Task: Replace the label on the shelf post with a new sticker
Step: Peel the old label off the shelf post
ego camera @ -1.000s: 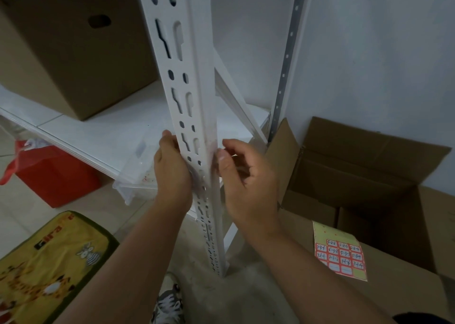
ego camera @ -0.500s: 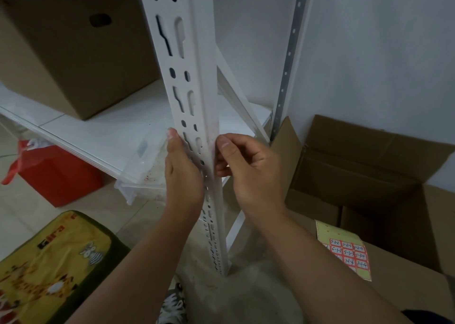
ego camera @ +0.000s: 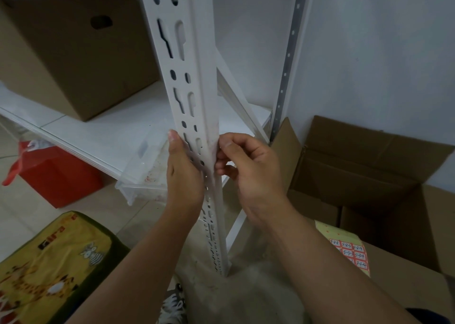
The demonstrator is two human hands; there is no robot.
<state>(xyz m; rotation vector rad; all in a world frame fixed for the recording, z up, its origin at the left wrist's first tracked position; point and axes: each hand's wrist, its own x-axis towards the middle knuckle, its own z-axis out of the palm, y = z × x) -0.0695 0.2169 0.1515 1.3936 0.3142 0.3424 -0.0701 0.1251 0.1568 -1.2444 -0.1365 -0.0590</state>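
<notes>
Mid-task: the white perforated steel shelf post point(ego camera: 197, 97) shows only faint pinkish residue; no label is visible. The left hand point(ego camera: 183, 173) braces it, fingers straight; the right hand point(ego camera: 248, 168) apparently pinches at its edge. The sticker sheet point(ego camera: 349, 249) lies unused at four o'clock on a cardboard box point(ego camera: 403, 281) against white walls.

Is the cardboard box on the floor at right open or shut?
Open: the box's flaps stand up and spread, its inside showing.
</notes>
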